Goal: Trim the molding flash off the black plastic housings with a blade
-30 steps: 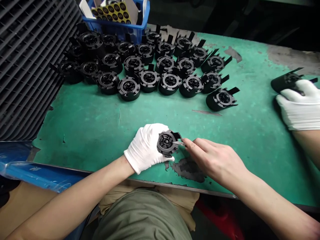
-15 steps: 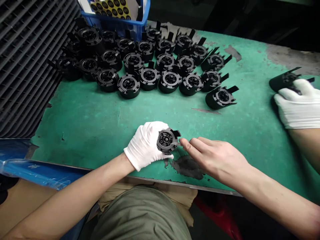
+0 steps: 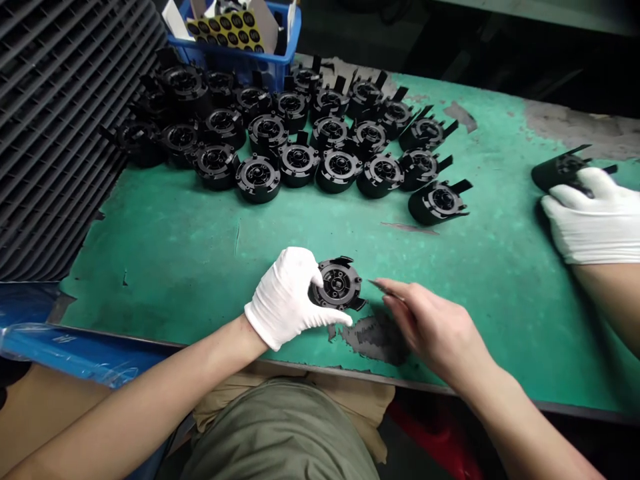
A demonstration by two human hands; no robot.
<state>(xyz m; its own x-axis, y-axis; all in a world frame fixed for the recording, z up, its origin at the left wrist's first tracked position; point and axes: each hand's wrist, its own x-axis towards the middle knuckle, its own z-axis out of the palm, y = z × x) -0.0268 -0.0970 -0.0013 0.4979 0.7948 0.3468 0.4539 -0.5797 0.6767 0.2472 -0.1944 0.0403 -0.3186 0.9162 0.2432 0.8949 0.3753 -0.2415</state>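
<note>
My left hand (image 3: pixel 287 297), in a white glove, is closed around a round black plastic part (image 3: pixel 337 285) held just above the green table (image 3: pixel 175 253) near its front edge. My bare right hand (image 3: pixel 433 327) sits just right of the part, fingers pinched on a small thin blade (image 3: pixel 380 285) whose tip points at the part without touching it.
Several identical black round parts (image 3: pixel 300 140) lie in rows at the back of the table. A blue bin (image 3: pixel 240 33) with a yellow dotted sheet stands behind them. A black slatted panel (image 3: pixel 55 127) fills the left. A co-worker's gloved hand (image 3: pixel 595 217) rests on another black part (image 3: pixel 560 170) at right.
My right hand has pulled the blade back off the part to the right. My left hand has turned the part a little, its tab now at the lower right.
</note>
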